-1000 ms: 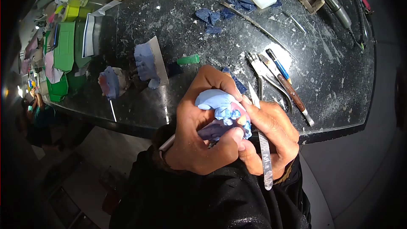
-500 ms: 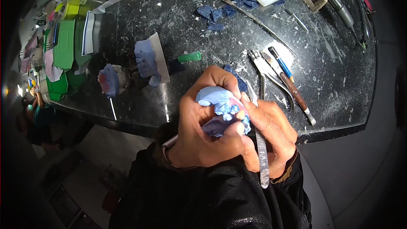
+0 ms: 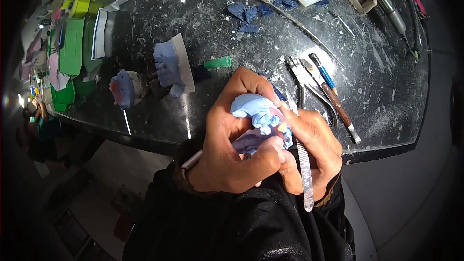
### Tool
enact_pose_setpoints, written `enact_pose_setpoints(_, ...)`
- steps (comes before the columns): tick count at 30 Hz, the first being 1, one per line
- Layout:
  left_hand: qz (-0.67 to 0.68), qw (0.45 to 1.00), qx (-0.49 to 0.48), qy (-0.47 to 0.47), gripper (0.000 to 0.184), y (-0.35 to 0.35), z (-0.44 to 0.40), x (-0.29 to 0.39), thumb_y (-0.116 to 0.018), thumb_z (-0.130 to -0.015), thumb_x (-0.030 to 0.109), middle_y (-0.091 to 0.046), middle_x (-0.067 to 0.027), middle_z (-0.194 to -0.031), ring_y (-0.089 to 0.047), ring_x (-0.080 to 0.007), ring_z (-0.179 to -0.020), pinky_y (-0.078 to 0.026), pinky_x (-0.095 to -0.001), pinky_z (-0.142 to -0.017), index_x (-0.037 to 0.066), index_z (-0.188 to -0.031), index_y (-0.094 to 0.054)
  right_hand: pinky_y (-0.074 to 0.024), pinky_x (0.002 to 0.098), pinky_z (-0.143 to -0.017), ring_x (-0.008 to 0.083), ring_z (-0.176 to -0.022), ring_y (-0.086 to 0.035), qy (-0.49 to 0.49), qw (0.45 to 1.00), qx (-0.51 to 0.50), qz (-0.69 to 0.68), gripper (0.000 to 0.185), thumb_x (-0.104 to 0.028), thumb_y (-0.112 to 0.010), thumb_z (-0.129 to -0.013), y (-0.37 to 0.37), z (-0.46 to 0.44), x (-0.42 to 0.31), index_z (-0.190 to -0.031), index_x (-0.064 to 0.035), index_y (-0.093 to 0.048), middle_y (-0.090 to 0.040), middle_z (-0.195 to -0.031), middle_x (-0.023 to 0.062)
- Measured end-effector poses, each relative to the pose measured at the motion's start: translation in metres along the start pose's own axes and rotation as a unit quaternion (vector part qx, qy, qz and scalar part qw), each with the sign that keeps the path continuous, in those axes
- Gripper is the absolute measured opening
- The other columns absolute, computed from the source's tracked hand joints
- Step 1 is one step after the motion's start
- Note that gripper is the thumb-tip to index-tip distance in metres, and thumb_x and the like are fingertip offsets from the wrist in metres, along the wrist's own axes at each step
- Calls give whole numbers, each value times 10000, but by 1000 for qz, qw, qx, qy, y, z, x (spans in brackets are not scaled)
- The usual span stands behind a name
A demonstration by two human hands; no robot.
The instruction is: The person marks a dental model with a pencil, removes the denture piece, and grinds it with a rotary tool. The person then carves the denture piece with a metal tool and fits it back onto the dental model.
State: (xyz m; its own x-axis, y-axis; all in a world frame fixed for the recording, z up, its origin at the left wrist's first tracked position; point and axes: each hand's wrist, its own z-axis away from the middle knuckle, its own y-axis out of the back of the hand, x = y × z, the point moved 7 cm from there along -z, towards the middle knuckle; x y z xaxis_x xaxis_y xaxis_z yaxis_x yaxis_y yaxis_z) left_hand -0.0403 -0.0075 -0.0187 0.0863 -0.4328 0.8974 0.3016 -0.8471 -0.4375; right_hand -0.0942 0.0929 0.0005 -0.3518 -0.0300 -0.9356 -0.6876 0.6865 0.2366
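My left hand [image 3: 223, 137] is wrapped round a blue dental cast [image 3: 249, 105], its thumb pressed near the teeth. Pink material and one cream-coloured tooth [image 3: 282, 127] show on the side of the cast facing my right hand. My right hand [image 3: 319, 140] has a metal scalpel [image 3: 304, 164] tucked between its fingers, blade end up and handle hanging down. Its fingertips also touch the right side of the cast. My fingers hide part of the cast's lower half.
Further left on the black bench [image 3: 159, 14] are a larger blue cast [image 3: 166, 67] and a smaller one [image 3: 124, 89]. A green tube [image 3: 217, 62] lies nearby. Pliers [image 3: 314, 84], a brown-handled tool [image 3: 340, 116] and a blue-handled tool [image 3: 323, 71] lie right.
The cast and both hands have shifted slightly right in view, and the cast is turned a little. The scalpel has moved right with my right hand. Both grips stay the same.
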Motion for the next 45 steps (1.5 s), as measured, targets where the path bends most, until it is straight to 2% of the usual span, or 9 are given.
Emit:
enact_pose_setpoints(11,-45,999,0,-21,407,3,-1,-1,-567,-703,-14,-452,-70,-885,-481,-54,-767,-429,-197,-632,-29,-1047,-351,-500,276,-651,247,-770,-628,-28,999,-13,7,402,-45,-674,-739,-1,-1,1,-1106,75,-566,-598,-937,223)
enact_pose_setpoints(14,13,995,16,99,457,0,2,-1,-540,-737,-21,-453,-104,-972,-514,-94,-846,-475,-207,-599,-9,-1130,-307,-495,277,-659,236,-760,-624,-42,999,2,-12,380,-36,-633,-775,0,-1,7,-1132,70,-552,-594,-935,220)
enact_pose_setpoints(17,71,985,45,150,516,-4,3,-1,-508,-768,-31,-429,-129,-1076,-526,-142,-950,-514,-224,-584,22,-1214,-254,-488,279,-670,230,-769,-621,-51,998,23,-5,342,-83,-596,-819,4,-1,13,-1119,75,-558,-604,-918,216)
enact_pose_setpoints(19,74,980,71,171,655,-6,4,1,-525,-716,-30,-427,-135,-1093,-522,-161,-915,-532,-259,-620,21,-1285,-204,-484,281,-680,228,-783,-621,-58,998,32,-11,323,-105,-573,-844,6,-1,15,-1110,78,-563,-611,-918,213)
enact_pose_setpoints(21,11,988,80,130,735,-8,3,3,-532,-648,-13,-505,-167,-986,-559,-140,-703,-562,-310,-595,-11,-1295,-184,-483,288,-689,230,-790,-621,-52,998,26,-9,316,-108,-567,-850,7,-1,15,-1107,77,-565,-614,-927,213)
enact_pose_setpoints(25,-28,990,62,126,826,-9,4,4,-607,-599,-44,-519,-154,-1010,-542,-119,-723,-491,-233,-627,-26,-1313,-193,-482,288,-697,233,-800,-622,-129,990,26,-45,291,-96,-566,-848,10,2,15,-1080,79,-580,-616,-931,218)
enact_pose_setpoints(30,-25,987,94,130,874,-5,5,1,-694,-545,-49,-557,-160,-955,-582,-127,-765,-453,-201,-597,-34,-1286,-231,-483,280,-676,226,-771,-623,-110,992,32,-58,253,-76,-559,-851,10,4,15,-1050,76,-596,-617,-897,211)
enact_pose_setpoints(38,-125,989,55,55,1077,1,4,9,-922,-367,248,-521,-124,-937,-593,-137,-781,-536,-199,-528,-35,-1189,-288,-486,279,-648,224,-744,-625,-164,981,9,-102,234,-97,-536,-872,5,8,16,-1027,60,-612,-620,-883,201)
enact_pose_setpoints(45,-159,987,0,-20,1241,-5,4,17,-897,-248,469,-480,-130,-952,-580,-126,-739,-532,-188,-515,-103,-1151,-266,-487,279,-629,221,-721,-622,-157,981,3,-116,241,-106,-515,-881,2,10,15,-1006,78,-609,-620,-871,204)
